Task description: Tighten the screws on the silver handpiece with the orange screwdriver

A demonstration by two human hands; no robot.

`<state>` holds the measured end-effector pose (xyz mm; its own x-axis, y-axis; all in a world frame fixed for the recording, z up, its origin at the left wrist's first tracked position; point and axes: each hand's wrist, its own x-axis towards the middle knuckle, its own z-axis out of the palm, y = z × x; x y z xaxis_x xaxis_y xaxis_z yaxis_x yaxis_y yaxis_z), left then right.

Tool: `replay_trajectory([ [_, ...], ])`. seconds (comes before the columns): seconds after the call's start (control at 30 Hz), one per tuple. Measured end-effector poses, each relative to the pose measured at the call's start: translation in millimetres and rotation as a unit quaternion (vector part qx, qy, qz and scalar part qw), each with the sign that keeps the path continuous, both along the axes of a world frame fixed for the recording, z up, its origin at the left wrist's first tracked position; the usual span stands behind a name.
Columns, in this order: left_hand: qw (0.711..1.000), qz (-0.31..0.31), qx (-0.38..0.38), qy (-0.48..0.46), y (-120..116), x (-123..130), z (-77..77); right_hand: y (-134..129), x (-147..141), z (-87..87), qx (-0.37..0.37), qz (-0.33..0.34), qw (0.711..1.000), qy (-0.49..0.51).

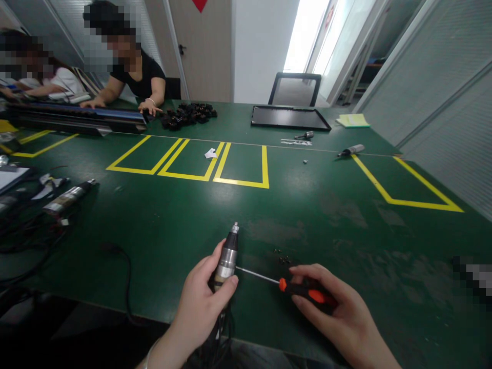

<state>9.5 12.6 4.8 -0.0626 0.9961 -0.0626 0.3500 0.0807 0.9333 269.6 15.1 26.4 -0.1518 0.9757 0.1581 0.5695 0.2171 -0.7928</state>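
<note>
My left hand (205, 297) is wrapped round an electric screwdriver (227, 259), a metal-bodied tool with a black nose that points away from me. Its cable hangs down over the near table edge. Between the fingers of my right hand (334, 305) is a red and black handle belonging to a hand screwdriver (284, 285). The thin shaft of that screwdriver reaches left, and its tip meets the side of the electric screwdriver's metal body. Several small screws (284, 260) lie on the table just beyond my right hand.
Yellow tape (242, 182) marks rectangles on the green table (180, 215). More electric screwdrivers lie at left (69, 199) and far right (351, 150), cables at left. A black tray-like panel (288, 118) and a pile of black parts (188, 115) lie farther back. Two people sit at back left.
</note>
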Motion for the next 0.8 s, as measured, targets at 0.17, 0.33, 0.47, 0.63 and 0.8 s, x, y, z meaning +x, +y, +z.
replay_trajectory([
  [0.17, 1.0, 0.002, -0.003, -0.002, -1, -1, 1.1, 3, 1, -2.8, 0.019, 0.039, 0.999, 0.013],
  [0.33, 1.0, 0.002, 0.0, -0.003, -1, -2, -1.3, 3, 4, -9.7, 0.004, 0.041, 0.999, 0.019],
  [0.47, 1.0, 0.006, 0.004, -0.006, 1, 0, -0.6, 1, 3, -7.9, -0.068, 0.032, 0.997, -0.006],
  [0.63, 1.0, 0.005, 0.007, 0.003, 1, -1, 0.2, 1, -3, 1.7, -0.098, 0.032, 0.995, -0.013],
  [0.8, 1.0, -0.001, 0.013, 0.0, 0, -1, -2.6, 2, -3, 2.3, -0.1, 0.053, 0.993, -0.032],
])
